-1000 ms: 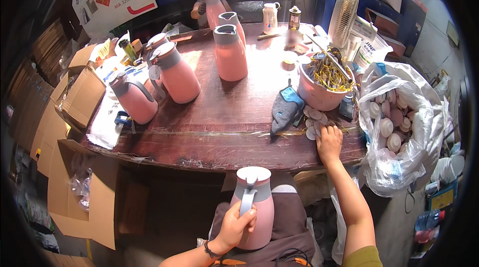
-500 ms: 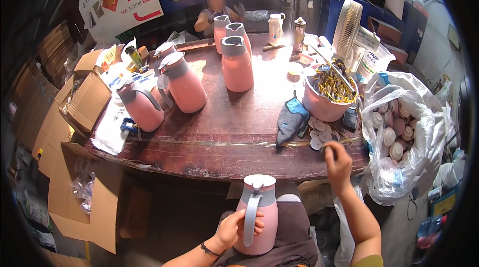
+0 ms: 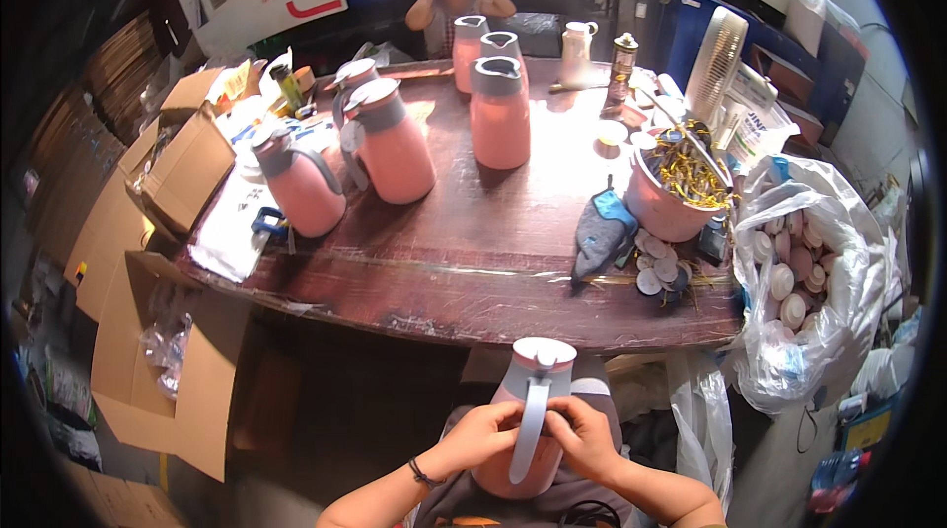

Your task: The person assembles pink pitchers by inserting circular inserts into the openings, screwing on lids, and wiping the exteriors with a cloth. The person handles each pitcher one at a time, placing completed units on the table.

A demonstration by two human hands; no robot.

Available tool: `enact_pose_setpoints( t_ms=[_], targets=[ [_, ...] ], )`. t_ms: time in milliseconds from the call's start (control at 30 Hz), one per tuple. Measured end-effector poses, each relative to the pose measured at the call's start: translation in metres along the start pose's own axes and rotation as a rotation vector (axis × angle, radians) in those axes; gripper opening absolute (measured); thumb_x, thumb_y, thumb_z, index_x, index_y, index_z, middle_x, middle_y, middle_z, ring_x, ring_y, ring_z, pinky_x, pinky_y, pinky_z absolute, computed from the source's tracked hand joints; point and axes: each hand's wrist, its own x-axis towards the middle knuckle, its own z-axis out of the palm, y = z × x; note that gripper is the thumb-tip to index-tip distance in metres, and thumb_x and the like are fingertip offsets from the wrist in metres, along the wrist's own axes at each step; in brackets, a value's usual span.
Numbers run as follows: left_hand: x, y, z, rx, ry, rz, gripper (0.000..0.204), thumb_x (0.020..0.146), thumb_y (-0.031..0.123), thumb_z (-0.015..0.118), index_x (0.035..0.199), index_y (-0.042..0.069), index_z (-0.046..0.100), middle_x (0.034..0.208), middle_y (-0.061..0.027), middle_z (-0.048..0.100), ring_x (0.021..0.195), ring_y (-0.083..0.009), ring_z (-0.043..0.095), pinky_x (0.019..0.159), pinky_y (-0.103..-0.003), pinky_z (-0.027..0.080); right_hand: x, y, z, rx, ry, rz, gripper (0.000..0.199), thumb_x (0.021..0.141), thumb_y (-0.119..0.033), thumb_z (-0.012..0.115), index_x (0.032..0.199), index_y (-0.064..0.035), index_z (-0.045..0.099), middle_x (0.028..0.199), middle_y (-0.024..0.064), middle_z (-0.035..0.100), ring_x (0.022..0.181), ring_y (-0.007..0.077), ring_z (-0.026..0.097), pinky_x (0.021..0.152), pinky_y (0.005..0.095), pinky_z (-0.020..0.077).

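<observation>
The right hand (image 3: 584,434) has been withdrawn from the small caps (image 3: 659,266) at the bench (image 3: 473,262) edge and is now closed, with the left hand (image 3: 480,434), around the handle of the pink jug (image 3: 533,400) on the lap, so two-handed handle work is indicated.

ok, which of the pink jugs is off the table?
The pink jug in the lap, held by the left hand and right hand at its grey handle. The other pink jugs all stand on the wooden table.
</observation>
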Motion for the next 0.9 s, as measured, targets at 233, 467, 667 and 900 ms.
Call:
enact_pose_setpoints(
  t_ms=[233, 467, 667, 900],
  targets=[
    [-0.004, 0.012, 0.007, 0.135, 0.282, 0.072, 0.021, 0.095, 0.013, 0.058, 0.110, -0.002, 0.060, 0.097, -0.0048, 0.065, 0.089, -0.0091, 0.059, 0.081, -0.025, 0.048, -0.002, 0.007, 0.005, 0.230, 0.111, 0.025, 0.017, 0.095, -0.007, 0.057, 0.109, 0.0006, 0.062, 0.095, 0.0016, 0.063, 0.080, 0.0065, 0.056, 0.073, 0.0215, 0.0462],
    [0.000, 0.010, -0.009, -1.005, 0.138, 0.121, 0.016, 0.097, 0.018, 0.050, 0.092, 0.006, 0.058, 0.081, -0.0023, 0.059, 0.089, -0.0165, 0.059, 0.089, -0.035, 0.047, -0.002, 0.005, 0.003, 0.546, 0.146, 0.204, 0.020, 0.095, -0.011, 0.056, 0.113, -0.0035, 0.059, 0.093, 0.0039, 0.061, 0.071, 0.0062, 0.058, 0.050, 0.0168, 0.0467],
    [-0.005, 0.016, -0.011, -0.685, 0.052, -0.090, 0.025, 0.097, 0.019, 0.051, 0.088, -0.001, 0.063, 0.061, 0.0004, 0.050, 0.063, -0.0112, 0.051, 0.070, -0.028, 0.045, -0.003, 0.013, -0.011, 1.164, -0.073, 0.353, 0.030, 0.093, -0.014, 0.055, 0.121, -0.0031, 0.056, 0.105, 0.0131, 0.065, 0.075, 0.0194, 0.065, 0.065, 0.0279, 0.0517],
    [-0.025, 0.027, -0.019, -0.488, -0.001, 0.142, 0.028, 0.091, 0.001, 0.050, 0.114, -0.006, 0.063, 0.091, -0.0074, 0.065, 0.080, -0.0151, 0.063, 0.075, -0.028, 0.051, -0.015, 0.018, -0.011, 0.475, -0.023, 0.085, 0.023, 0.093, -0.010, 0.056, 0.114, -0.0018, 0.062, 0.098, 0.0120, 0.068, 0.084, 0.0250, 0.064, 0.070, 0.0297, 0.0503]
  ],
)
